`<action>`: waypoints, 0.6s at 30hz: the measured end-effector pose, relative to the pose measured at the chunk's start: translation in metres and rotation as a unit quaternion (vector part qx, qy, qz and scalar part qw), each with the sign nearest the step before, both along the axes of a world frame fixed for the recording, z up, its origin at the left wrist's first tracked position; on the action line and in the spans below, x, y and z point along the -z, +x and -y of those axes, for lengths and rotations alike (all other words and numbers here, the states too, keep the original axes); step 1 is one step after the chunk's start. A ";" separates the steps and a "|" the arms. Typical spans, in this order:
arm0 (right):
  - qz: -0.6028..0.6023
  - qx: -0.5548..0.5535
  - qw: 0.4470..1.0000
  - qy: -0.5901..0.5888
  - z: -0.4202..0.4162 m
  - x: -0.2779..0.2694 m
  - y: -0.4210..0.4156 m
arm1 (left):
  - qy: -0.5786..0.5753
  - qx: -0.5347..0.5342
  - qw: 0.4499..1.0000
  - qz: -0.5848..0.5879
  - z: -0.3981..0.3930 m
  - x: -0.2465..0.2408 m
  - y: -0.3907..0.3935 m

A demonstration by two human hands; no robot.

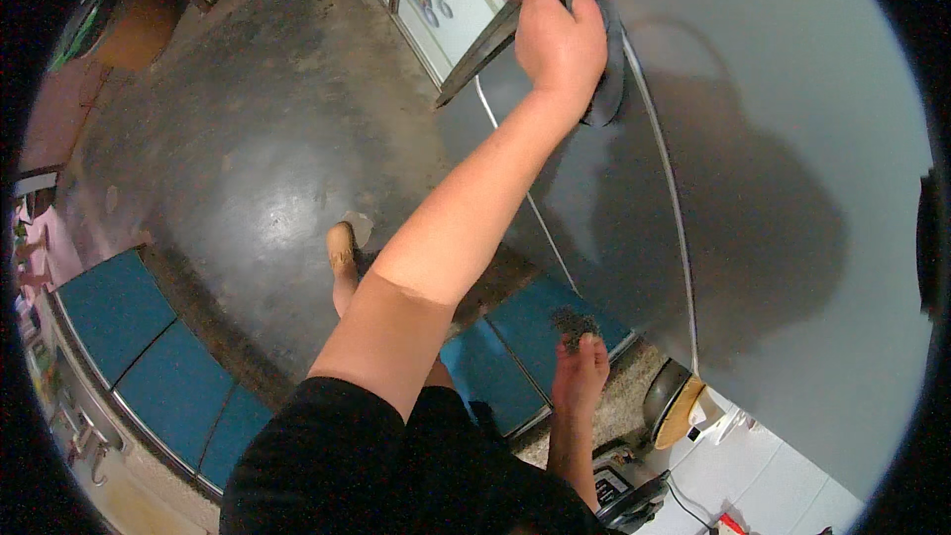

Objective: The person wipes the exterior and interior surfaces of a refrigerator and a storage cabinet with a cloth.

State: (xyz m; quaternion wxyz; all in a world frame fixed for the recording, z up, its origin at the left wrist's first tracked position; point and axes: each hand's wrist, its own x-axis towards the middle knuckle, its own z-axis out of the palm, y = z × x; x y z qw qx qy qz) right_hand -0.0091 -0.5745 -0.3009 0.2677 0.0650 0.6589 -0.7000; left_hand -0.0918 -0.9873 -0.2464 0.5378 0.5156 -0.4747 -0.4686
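Observation:
My left hand is stretched out to the top of the view, its back towards me. It grips a grey cloth with black edging and a pink patch, bunched at the edge of a large grey panel, which looks like a refrigerator. Whether the cloth presses on the panel cannot be told. Lower down, my right hand pinches a dark, curly scouring pad, likely steel wool. It is held in front of blue cabinet doors, apart from the grey panel.
A white cabinet with flower decoration adjoins the panel at the top. On the counter at lower right are a round pan with a wooden piece and a dark appliance. My sandalled foot is on the concrete floor.

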 end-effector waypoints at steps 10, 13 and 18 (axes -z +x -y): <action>-0.005 -0.007 1.000 0.016 0.007 -0.011 0.013 | -0.119 0.171 0.972 0.109 -0.197 0.075 0.014; 0.000 -0.029 1.000 0.008 0.018 -0.013 0.009 | -0.129 0.033 0.990 0.049 -0.171 0.074 -0.004; -0.029 -0.022 0.999 0.013 0.014 -0.007 0.019 | 0.035 -0.011 0.998 0.042 -0.033 0.063 -0.014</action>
